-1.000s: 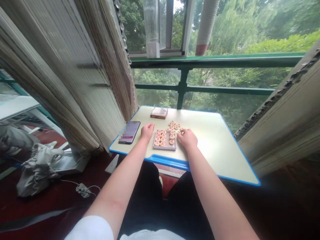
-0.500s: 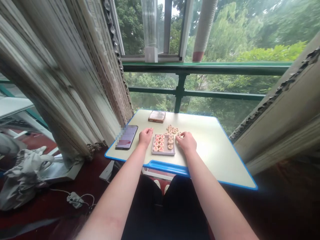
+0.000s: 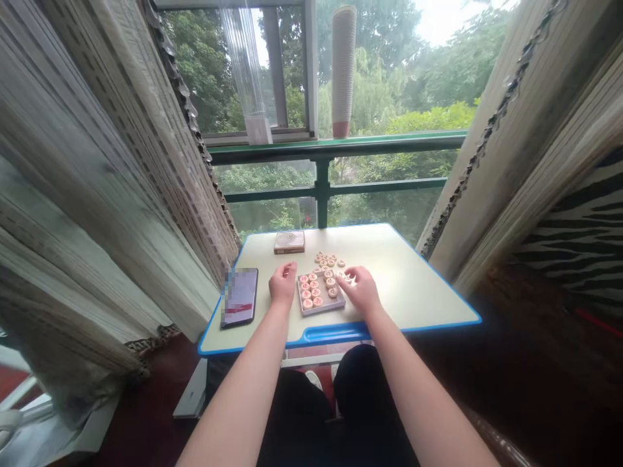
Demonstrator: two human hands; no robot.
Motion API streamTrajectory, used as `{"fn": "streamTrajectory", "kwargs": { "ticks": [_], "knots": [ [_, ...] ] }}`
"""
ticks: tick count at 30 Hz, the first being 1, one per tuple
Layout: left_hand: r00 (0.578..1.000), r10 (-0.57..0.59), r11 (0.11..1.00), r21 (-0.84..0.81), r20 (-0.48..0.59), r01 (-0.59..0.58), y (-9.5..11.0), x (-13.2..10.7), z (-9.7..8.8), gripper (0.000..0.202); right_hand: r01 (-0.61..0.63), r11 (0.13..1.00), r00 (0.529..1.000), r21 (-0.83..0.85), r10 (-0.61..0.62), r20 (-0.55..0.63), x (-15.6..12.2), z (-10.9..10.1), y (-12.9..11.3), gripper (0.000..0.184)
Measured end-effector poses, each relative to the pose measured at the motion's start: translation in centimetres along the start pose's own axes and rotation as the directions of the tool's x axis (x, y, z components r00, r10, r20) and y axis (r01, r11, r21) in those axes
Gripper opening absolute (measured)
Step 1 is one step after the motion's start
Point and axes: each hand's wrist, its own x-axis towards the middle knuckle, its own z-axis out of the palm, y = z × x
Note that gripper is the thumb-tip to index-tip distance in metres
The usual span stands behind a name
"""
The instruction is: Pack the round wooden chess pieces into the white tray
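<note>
A shallow box (image 3: 323,310) on the table holds round wooden Chinese chess pieces. Red-marked pieces (image 3: 315,292) fill two columns at its left, and a single column of pieces (image 3: 332,292) stands along its right side. Just left of the box is my left hand (image 3: 282,285), fingers curled together; whatever may be in them is hidden. Over the box's right edge, my right hand (image 3: 361,289) has thumb and forefinger at a pale chess piece (image 3: 348,277), partly covered by the fingers. Loose pieces (image 3: 325,260) lie in a heap behind the box.
A phone or tablet (image 3: 240,298) lies at the table's left, and a closed flat box (image 3: 289,242) sits toward the back. The table (image 3: 413,292) has a blue rim. Beyond it runs a green railing (image 3: 389,144), with curtains (image 3: 121,162) on both sides.
The view has turned, so the table sits lower in the picture. My right hand has come in closer over the box's right edge. My left hand stays beside the box.
</note>
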Motion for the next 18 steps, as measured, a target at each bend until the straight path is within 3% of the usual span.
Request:
{"fn": "streamTrajectory", "kwargs": {
  "ticks": [4,12,18],
  "knots": [
    [0.999,0.027,0.999,0.026,-0.048,-0.025,0.53,-0.28,0.40,0.055,0.169,0.983,0.985,-0.072,-0.167,0.032,-1.22,-0.23,-0.94,0.019],
    [0.996,-0.015,1.000,0.002,-0.084,0.016,0.31,-0.28,0.17,0.058,0.223,0.958,0.961,-0.178,-0.185,0.208,-1.37,0.00,-0.37,0.015],
    [0.995,-0.019,0.999,-0.035,-0.098,0.015,-0.01,-0.31,0.18,0.048,0.217,0.952,0.958,-0.215,-0.166,0.234,-1.32,0.10,-0.32,0.013]
  ]
}}
